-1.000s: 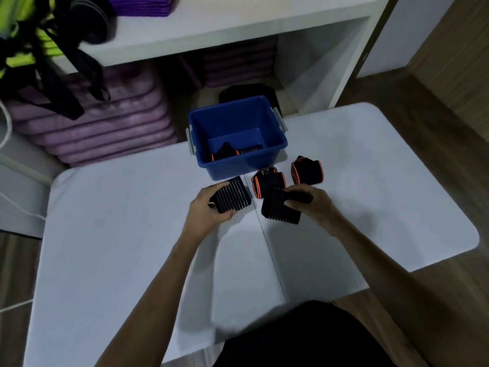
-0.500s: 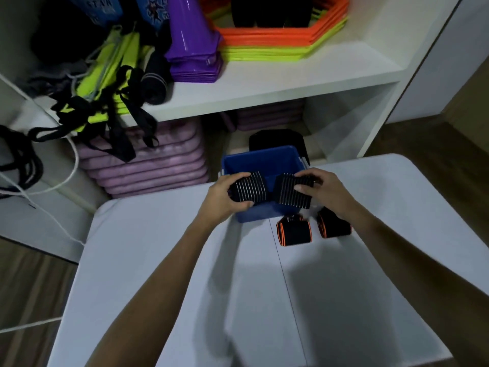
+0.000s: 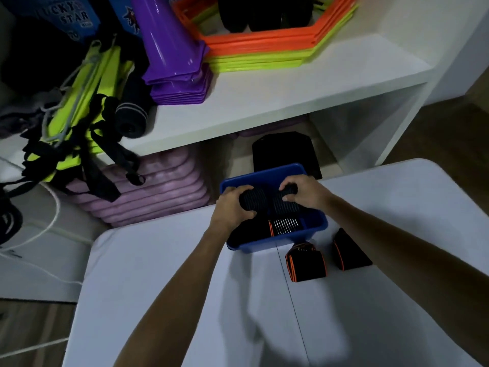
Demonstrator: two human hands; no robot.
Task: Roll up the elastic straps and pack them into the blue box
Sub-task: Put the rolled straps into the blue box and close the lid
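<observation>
The blue box (image 3: 267, 245) stands at the far edge of the white table (image 3: 185, 300). My left hand (image 3: 231, 206) grips a black ribbed strap roll (image 3: 255, 200) inside the box. Beside it, my right hand (image 3: 300, 190) holds a second black strap roll (image 3: 285, 206) in the box. Another rolled strap with an orange edge (image 3: 284, 225) lies on the box floor below them. Two rolled black-and-orange straps (image 3: 307, 262) (image 3: 349, 252) rest on the table just right of the box's near corner.
Behind the table stands a white shelf (image 3: 291, 94) with purple cones (image 3: 172, 54), orange and yellow hexagon rings (image 3: 264, 49) and yellow-black harnesses (image 3: 79, 109). Purple mats (image 3: 158, 192) are stacked under it. A black object (image 3: 284, 152) sits behind the box.
Both hands lifted the two rolls off the table, carried them forward over the box and lowered them into it. The camera view tilted up toward the shelf.
</observation>
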